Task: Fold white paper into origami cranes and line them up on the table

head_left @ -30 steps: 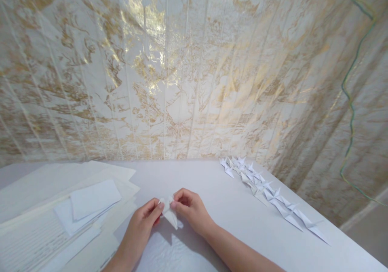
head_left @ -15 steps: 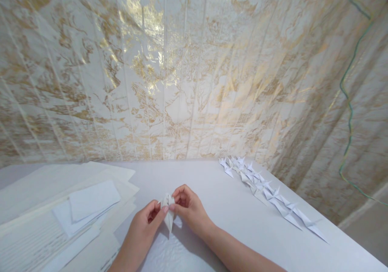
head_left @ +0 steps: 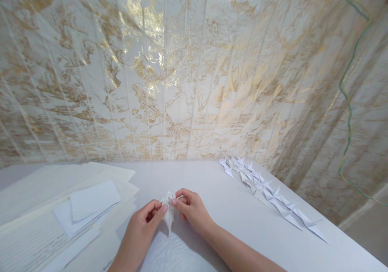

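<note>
A small piece of folded white paper [head_left: 168,219], its pointed end toward me, is held just above the table at the centre front. My left hand [head_left: 144,221] pinches its left side between thumb and fingers. On the other side, the thumb and forefinger of my right hand [head_left: 192,209] grip the upper right part. Fingers cover some of the folds, so the full shape does not show. Farther right, several folded white paper cranes [head_left: 266,189] stand in slanting rows.
Large paper sheets [head_left: 24,183], some with printed lines, spread over the table's left side. Smaller folded white papers [head_left: 95,201] lie on top of them. Behind the white table [head_left: 194,175] hangs a gold-patterned covering [head_left: 182,82]. A green cord [head_left: 348,102] dangles at the right.
My right hand has shifted slightly right and down, its fingers changing their grip at the paper's upper edge. The folded paper has turned a little; my left hand stays nearly still.
</note>
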{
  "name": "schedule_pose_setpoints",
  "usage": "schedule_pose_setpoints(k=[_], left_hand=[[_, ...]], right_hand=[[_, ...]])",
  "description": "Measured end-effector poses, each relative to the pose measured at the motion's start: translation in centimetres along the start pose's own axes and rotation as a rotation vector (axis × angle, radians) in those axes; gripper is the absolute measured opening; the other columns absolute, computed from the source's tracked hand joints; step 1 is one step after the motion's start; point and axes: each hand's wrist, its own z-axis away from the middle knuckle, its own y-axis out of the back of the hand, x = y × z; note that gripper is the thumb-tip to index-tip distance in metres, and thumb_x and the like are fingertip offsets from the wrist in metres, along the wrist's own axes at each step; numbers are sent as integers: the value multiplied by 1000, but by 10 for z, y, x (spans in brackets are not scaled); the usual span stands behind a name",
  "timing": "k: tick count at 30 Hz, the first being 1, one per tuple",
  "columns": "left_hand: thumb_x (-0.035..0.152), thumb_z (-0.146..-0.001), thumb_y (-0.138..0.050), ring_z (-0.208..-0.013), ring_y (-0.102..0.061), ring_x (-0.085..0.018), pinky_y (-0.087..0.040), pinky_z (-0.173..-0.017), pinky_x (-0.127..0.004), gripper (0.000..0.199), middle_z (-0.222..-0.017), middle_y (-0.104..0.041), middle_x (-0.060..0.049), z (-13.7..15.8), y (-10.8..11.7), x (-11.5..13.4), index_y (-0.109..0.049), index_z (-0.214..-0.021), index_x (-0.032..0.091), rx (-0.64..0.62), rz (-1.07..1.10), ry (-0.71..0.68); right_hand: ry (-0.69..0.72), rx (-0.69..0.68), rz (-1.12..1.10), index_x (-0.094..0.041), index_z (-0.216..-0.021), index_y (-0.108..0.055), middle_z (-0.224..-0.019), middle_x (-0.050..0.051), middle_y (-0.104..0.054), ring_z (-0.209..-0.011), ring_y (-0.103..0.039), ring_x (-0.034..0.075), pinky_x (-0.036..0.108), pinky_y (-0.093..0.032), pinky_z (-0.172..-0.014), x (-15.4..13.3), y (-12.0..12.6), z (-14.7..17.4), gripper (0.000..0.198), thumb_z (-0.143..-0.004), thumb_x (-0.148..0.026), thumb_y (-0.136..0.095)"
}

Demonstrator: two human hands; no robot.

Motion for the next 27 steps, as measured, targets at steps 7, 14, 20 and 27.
schedule_pose_setpoints(k=[7,14,20,27], left_hand=[[58,-72,-61,-66,-57,-19,-43,-64,-27,36,-66,-62,3,0,1,0,-62,-71,22,44,55,-23],[55,-72,-63,-70,-61,-20,-47,-68,-29,33,-68,-64,2,1,0,-3,-60,-73,22,96,91,-30],[52,-69,-64,-73,-63,-20,-49,-71,-31,33,-71,-64,2,-1,-1,-6,-52,-79,23,139,123,-25],[51,-70,-60,-75,-64,-22,-50,-74,-35,42,-77,-65,0,-3,-2,-8,-44,-97,22,132,115,-12]], right_hand=[[22,-14,-52,-19,-69,-54,-52,-5,-56,-46,-45,9,22,-31,-48,-4,-7,4,41,-69,-54,-75],[142,102,-23,-18,-61,-55,-61,-3,-54,-59,-46,11,26,-36,-61,1,-7,4,33,-68,-37,-80],[106,48,-201,-21,-77,-55,-64,-5,-59,-56,-50,10,25,-37,-59,3,-10,1,38,-60,-34,-86],[-55,-29,-193,-16,-69,-60,-60,-4,-60,-52,-49,8,24,-35,-56,12,-8,-5,41,-50,-37,-90]])
